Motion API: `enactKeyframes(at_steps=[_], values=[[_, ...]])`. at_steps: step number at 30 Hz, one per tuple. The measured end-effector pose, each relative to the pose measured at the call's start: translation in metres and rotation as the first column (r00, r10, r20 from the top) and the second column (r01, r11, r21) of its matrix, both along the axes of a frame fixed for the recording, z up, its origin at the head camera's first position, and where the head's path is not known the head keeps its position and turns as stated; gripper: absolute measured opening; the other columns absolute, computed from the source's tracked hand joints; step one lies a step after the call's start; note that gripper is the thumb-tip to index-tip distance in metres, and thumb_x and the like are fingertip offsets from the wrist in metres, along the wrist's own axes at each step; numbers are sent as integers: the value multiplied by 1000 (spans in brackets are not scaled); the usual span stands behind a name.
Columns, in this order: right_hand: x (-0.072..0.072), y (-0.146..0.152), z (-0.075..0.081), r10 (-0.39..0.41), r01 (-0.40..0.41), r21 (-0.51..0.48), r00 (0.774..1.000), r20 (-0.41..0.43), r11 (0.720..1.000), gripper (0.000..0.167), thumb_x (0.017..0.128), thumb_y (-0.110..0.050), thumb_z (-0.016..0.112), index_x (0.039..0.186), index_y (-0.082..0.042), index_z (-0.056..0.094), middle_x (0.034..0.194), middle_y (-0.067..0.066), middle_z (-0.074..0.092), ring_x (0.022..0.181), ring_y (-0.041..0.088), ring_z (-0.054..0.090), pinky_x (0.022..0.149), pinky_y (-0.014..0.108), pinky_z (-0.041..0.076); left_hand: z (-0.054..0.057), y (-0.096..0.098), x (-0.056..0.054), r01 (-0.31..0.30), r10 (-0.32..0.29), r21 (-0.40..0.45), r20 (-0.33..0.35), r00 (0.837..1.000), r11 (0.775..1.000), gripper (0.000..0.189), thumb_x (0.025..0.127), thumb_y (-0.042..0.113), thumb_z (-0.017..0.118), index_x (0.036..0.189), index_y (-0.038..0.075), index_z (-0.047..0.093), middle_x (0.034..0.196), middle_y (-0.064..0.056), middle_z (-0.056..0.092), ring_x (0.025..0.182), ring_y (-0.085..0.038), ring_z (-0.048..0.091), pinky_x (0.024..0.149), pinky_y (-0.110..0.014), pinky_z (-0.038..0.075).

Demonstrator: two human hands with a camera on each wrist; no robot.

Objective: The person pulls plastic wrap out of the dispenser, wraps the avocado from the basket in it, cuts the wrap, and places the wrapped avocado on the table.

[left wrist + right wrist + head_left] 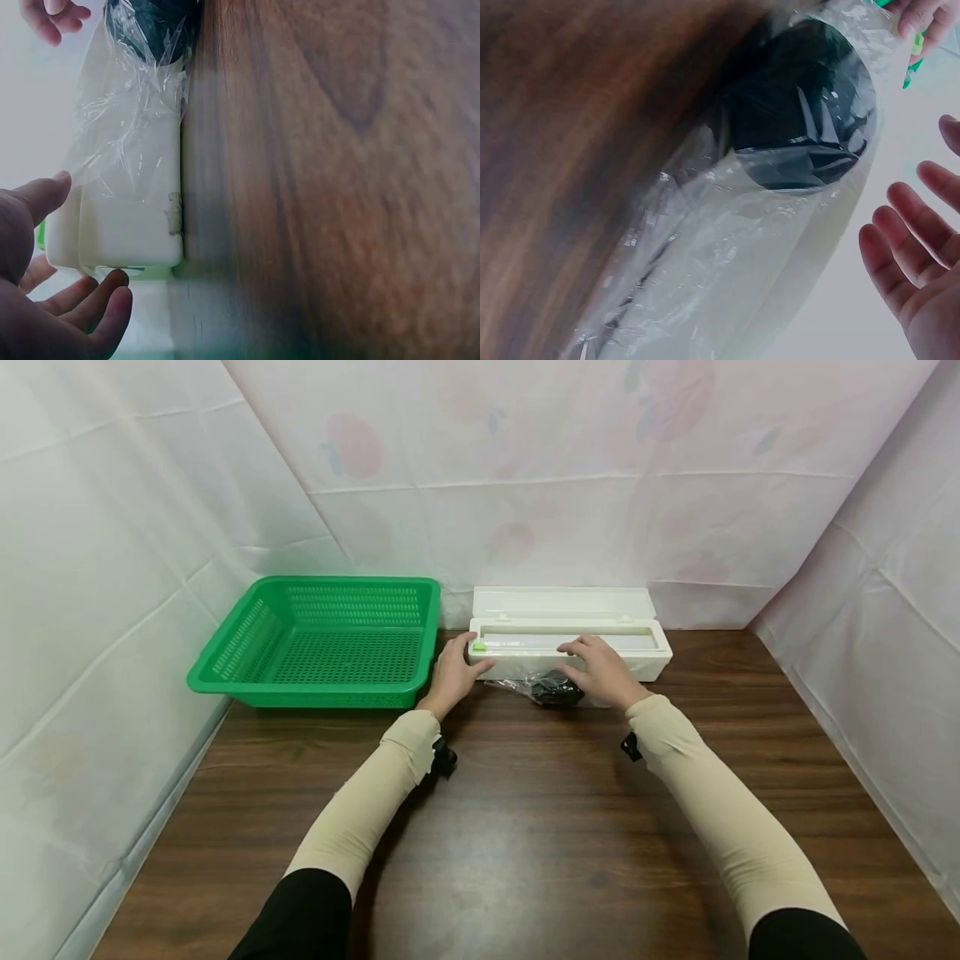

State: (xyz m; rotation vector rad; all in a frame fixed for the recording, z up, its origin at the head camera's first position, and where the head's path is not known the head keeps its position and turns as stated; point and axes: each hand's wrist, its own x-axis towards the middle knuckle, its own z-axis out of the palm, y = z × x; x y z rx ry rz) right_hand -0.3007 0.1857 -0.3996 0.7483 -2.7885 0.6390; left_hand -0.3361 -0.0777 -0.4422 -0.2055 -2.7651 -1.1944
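Note:
A long white cling film dispenser [577, 663] with its lid [564, 602] raised stands by the back wall; a green slide cutter [479, 647] sits at its left end. Clear cling film [124, 142] hangs down its front, over a dark, glossy, rounded object [802, 112] whose kind I cannot tell. My left hand [453, 675] is at the dispenser's left end, thumb toward the front and fingers spread around the corner; firm contact is unclear. Above the front edge, beside the film, my right hand [604, 672] hovers with loosely bent fingers and nothing between them.
A green plastic basket [337, 700] with perforated sides stands left of the dispenser, close to my left hand. Dark wood tabletop [510, 827] extends in front. Pale patterned cloth [480, 468] encloses the back and both sides.

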Motion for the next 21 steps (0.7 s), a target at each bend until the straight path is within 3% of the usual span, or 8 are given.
enactKeyframes(at_steps=[5,11,21], values=[[-6,-1,4,18,-19,-21,1000,-15,1000,35,95,-23,63,121,0,65,108,19,64,101,34,59,89,49,47,0,0,-2,-19,18,-10,-38,999,1000,61,90,35,71,141,9,49,143,-13,49,133,-30,47,109,-45,40],[-11,-5,7,22,-21,-20,1000,12,1000,35,96,-24,62,121,0,65,110,18,65,103,34,59,91,49,47,0,-2,-3,-6,7,8,-73,997,1000,59,89,32,72,139,8,52,150,-13,42,139,-30,41,113,-45,37],[-16,-19,14,26,-25,-14,997,68,1000,37,98,-27,60,123,-1,64,112,17,63,106,33,57,92,48,46,-2,-1,-4,27,-27,0,-84,996,1000,57,90,30,70,141,11,52,155,-6,40,143,-27,38,115,-44,35]])
